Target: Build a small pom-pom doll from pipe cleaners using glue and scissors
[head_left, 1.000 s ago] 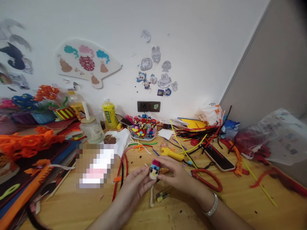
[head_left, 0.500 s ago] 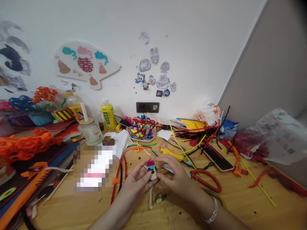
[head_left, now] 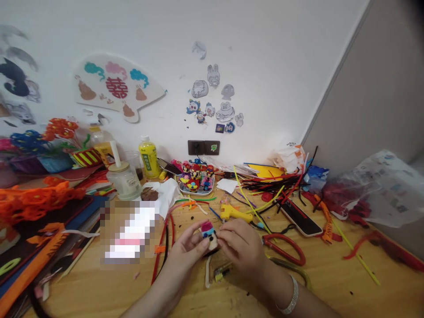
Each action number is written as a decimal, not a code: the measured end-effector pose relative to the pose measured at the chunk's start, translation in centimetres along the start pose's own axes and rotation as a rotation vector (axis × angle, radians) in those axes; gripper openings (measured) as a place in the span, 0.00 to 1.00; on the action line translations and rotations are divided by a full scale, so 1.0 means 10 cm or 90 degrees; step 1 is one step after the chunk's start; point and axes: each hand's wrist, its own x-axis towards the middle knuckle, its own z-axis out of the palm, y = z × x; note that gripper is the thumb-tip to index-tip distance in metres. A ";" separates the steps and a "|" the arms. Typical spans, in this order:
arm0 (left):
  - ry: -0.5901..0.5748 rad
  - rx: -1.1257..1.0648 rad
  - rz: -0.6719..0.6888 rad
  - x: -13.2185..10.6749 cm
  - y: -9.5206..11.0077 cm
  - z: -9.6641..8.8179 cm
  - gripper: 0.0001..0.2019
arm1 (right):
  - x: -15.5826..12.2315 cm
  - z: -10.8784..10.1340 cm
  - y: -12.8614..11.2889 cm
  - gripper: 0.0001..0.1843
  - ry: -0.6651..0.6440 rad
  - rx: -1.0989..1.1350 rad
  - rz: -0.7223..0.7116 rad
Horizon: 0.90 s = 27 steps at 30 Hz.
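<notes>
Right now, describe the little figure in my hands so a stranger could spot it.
On the wooden table, find the two hands at the front. Between left hand and right hand sits a small fuzzy figure: pink cap, pale face, unlike the loose pipe cleaners around it.

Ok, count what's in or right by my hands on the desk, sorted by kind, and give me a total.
Fuzzy figure with pink top, held by left hand and right hand: 1
Yellow glue gun: 1
Red-handled scissors: 1
Black phone: 1
Total: 4
</notes>
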 end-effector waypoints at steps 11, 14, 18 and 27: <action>0.014 0.048 0.036 0.01 -0.01 -0.03 0.21 | -0.01 0.02 0.00 0.09 0.010 -0.036 -0.032; 0.019 0.047 0.044 0.01 -0.02 -0.03 0.20 | -0.02 0.03 -0.02 0.08 0.015 -0.024 -0.011; 0.033 0.057 0.056 0.02 -0.03 -0.04 0.17 | -0.02 0.06 -0.05 0.07 0.039 -0.004 0.033; 0.037 0.045 0.042 0.03 -0.05 -0.02 0.16 | -0.01 0.08 -0.09 0.07 0.058 0.070 0.085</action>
